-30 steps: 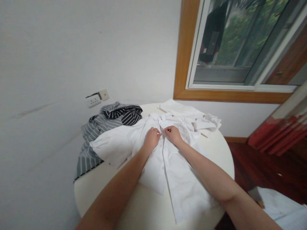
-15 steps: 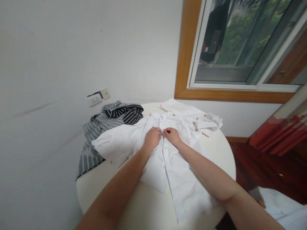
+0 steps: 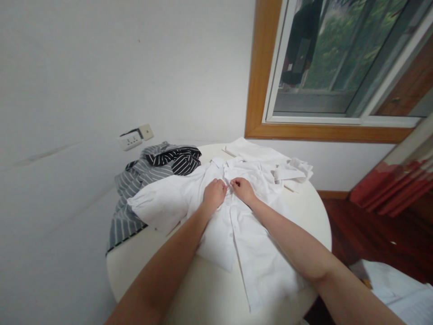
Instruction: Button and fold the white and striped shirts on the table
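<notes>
A white button-front shirt (image 3: 250, 243) lies spread on a round white table (image 3: 199, 293), its collar toward the wall and its hem toward me. Both hands are at the front placket, a little below the collar. My left hand (image 3: 214, 193) pinches the placket edge from the left. Close beside it on the right, my right hand (image 3: 242, 189) has thumb and forefinger pinched at the opposite edge. Any button between the fingertips is too small to make out. Below the hands the two front panels lie apart, with small buttons along the left one.
A grey and black striped garment (image 3: 135, 194) is heaped at the table's left. White cloth or paper pieces (image 3: 257, 151) lie at the back right. Behind are a wall socket (image 3: 131, 141) and a wood-framed window (image 3: 324, 132). White items (image 3: 389, 282) sit low at the right.
The hands stay at the placket in nearly the same pinch, with slight finger movement. The whole view has shifted a little.
</notes>
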{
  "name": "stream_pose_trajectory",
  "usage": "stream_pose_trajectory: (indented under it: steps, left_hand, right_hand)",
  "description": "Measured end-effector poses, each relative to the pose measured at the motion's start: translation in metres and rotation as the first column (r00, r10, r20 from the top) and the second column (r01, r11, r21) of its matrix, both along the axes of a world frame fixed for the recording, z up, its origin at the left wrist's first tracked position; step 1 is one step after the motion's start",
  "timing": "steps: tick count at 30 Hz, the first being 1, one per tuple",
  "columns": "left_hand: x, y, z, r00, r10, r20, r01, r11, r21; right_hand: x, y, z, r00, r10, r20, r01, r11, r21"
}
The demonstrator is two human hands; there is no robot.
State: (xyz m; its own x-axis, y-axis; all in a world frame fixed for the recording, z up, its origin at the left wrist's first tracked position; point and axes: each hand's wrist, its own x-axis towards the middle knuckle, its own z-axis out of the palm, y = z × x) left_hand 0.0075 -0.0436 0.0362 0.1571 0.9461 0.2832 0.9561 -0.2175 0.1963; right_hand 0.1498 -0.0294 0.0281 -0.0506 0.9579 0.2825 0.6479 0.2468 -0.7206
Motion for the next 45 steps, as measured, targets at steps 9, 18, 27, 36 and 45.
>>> stream_pose_trajectory:
  steps: [9,18,27,36,45]
  left_hand:
    - [-0.002,0.004,0.000,0.995,-0.024,0.095,0.026,1.000,-0.010]
    - [-0.004,0.010,0.000,0.962,-0.008,0.275,0.030,0.997,-0.077]
    - [-0.006,0.017,-0.006,0.940,-0.032,0.340,0.054,0.997,-0.055]
    - [-0.008,0.020,-0.010,0.938,-0.037,0.344,0.061,0.996,-0.061]
    - [-0.008,0.018,-0.006,0.953,-0.024,0.300,0.056,0.994,-0.098]
  right_hand:
    - [0.001,-0.002,-0.002,1.000,0.009,0.026,-0.010,1.000,0.021]
    - [0.001,-0.004,-0.002,0.999,0.036,-0.006,-0.035,0.995,0.091]
    - [0.002,-0.004,-0.003,0.999,0.046,-0.005,-0.045,0.991,0.127]
    - [0.005,-0.005,-0.002,0.996,0.090,0.003,-0.090,0.988,0.124]
    - [0.013,0.002,-0.005,0.901,0.243,-0.359,-0.307,0.942,-0.133]
